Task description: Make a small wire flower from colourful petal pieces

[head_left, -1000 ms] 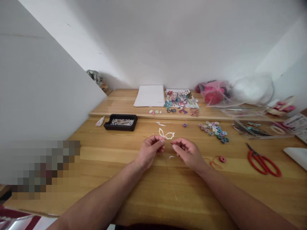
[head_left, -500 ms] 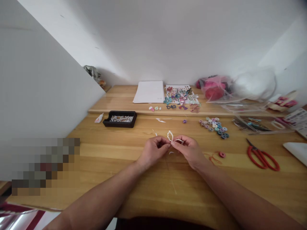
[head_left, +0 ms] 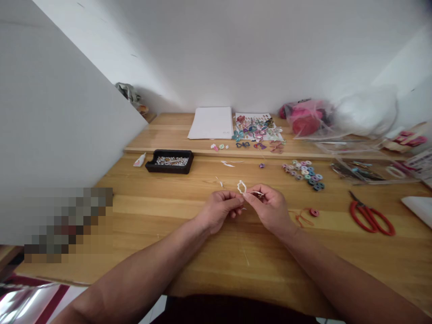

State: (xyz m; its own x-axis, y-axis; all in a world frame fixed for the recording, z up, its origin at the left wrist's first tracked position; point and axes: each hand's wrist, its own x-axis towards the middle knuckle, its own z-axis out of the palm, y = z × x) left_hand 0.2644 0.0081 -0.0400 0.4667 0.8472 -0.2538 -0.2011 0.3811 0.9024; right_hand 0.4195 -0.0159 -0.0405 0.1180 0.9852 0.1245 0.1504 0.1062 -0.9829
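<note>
White, thin and looped: one wing-like outline (head_left: 238,188), centre of the frame, held in the right hand (head_left: 270,204), its thumb and fingers pinched on it; gripped low, seemingly so that one loop stands free, while a second part lies along the fingers. Left hand (head_left: 220,210): thumb and fingertips together, right beside that pinch, probably to steady the base; whether anything lies between them cannot be told. Just beyond, white scraps (head_left: 228,164). Right of centre, red bobbin (head_left: 314,212) with loose orange thread (head_left: 301,219) beside it; above, clustered bobbins (head_left: 304,172), apparently grouped for choosing colours. Far right, red-handled scissors (head_left: 371,219), handles towards the lower edge, presumably for easy pickup. Left of centre, black tray (head_left: 169,170), its walls keeping small beads from rolling; beside it, white bottle (head_left: 139,160). Upper centre, blank paper stack (head_left: 211,122).
</note>
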